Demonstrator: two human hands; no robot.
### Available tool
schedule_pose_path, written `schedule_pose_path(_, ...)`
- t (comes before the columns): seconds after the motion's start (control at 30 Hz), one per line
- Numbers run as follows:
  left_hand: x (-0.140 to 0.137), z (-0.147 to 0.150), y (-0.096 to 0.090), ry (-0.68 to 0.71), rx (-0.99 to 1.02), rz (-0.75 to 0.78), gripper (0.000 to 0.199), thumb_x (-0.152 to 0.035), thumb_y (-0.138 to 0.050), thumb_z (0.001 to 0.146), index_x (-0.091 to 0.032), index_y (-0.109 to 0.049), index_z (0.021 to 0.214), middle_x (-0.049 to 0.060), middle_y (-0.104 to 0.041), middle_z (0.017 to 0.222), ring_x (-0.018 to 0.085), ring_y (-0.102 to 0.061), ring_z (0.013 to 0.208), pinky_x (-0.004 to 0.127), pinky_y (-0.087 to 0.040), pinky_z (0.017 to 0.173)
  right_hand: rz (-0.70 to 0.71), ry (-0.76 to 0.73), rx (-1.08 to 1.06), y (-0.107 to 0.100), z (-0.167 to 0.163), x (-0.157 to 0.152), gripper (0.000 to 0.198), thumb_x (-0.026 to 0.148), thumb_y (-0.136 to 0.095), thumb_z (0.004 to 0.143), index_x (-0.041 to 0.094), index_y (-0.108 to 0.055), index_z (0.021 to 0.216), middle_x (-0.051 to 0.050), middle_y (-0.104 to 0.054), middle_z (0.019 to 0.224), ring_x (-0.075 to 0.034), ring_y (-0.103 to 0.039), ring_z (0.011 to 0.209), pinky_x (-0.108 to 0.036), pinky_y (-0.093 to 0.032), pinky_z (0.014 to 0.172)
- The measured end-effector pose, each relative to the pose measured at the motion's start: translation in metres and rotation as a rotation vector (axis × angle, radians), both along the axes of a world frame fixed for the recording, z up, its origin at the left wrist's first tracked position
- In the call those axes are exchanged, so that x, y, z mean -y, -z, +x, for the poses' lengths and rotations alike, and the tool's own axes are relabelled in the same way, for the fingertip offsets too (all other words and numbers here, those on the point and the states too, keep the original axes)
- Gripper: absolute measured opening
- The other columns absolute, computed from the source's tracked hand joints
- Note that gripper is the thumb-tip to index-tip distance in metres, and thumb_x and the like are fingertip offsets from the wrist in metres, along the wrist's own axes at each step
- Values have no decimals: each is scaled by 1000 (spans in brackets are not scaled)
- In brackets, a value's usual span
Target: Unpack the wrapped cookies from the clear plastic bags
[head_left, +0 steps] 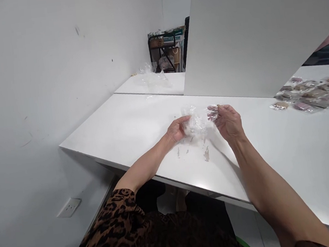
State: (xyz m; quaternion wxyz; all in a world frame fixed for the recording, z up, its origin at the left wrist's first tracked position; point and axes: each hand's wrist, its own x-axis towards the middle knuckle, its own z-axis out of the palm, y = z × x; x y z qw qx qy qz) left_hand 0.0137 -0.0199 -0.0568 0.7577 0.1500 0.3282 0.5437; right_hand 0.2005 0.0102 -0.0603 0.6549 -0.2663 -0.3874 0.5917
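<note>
My left hand (179, 128) is closed around a bunch of crumpled clear plastic bags (194, 124), held just over the white table (140, 122). To its right, my right hand (228, 119) pinches a clear plastic packet (212, 112) with dark reddish-purple pieces showing in it. The packet is up against the bunch, and I cannot tell whether the two are joined. What the pieces are is too small to make out.
Several clear packets (312, 92) with pink, tan and brown items lie at the table's right. A grey panel (240, 31) stands along the back edge. Loose clear plastic (155, 77) lies at the far left, before a dark shelf (163, 46). A wall (43, 74) bounds the left.
</note>
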Motion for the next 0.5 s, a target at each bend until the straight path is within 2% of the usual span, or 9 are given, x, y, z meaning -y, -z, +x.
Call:
schedule_pose_path(0.1,5,3,-1,76,35,19,15,0,-66,74,-12,-70,82,4,-75,74,18,-74,76,41,-53,106,-27,-5,-30,1,2,-2,36,36,-93,67,20,-63,78,-3,-80,83,-14,-71,58,-23,-58,50)
schedule_pose_path(0.2,8,7,-2,158,72,56,20,-1,-61,77,-12,-71,89,9,-78,82,23,-77,94,45,-48,114,-58,-8,-59,0,2,-2,31,34,-89,72,20,-62,77,-5,-78,80,-15,-69,54,-23,-55,45)
schedule_pose_path(0.27,9,8,-2,157,99,100,19,-8,-62,82,-12,-72,98,11,-80,91,25,-75,106,45,-46,116,-81,16,-79,-1,3,-2,26,31,-85,77,20,-61,77,-5,-78,79,-14,-67,51,-23,-53,43)
schedule_pose_path(0.33,8,7,-2,160,130,154,22,-23,-68,88,-13,-72,107,12,-80,100,27,-73,114,46,-47,115,-110,50,-102,-3,6,-4,20,27,-79,82,20,-61,77,-5,-78,79,-13,-65,50,-23,-51,42)
schedule_pose_path(0.4,6,4,-1,181,143,171,32,-40,-73,89,-16,-71,110,11,-78,102,28,-73,111,46,-50,110,-152,70,-133,-6,10,-6,16,23,-72,87,19,-60,76,-6,-78,80,-12,-63,50,-22,-50,43)
schedule_pose_path(0.43,5,3,1,182,132,155,33,-44,-75,88,-17,-71,107,9,-77,98,27,-73,104,45,-52,105,-173,78,-154,-8,12,-7,16,21,-67,89,19,-60,76,-7,-77,80,-12,-62,50,-22,-50,44)
schedule_pose_path(0.5,2,1,4,156,88,100,25,-40,-78,86,-18,-70,96,4,-73,83,20,-70,83,39,-55,92,-212,98,-204,-12,17,-8,19,17,-59,93,19,-58,74,-8,-76,78,-11,-60,50,-22,-50,45)
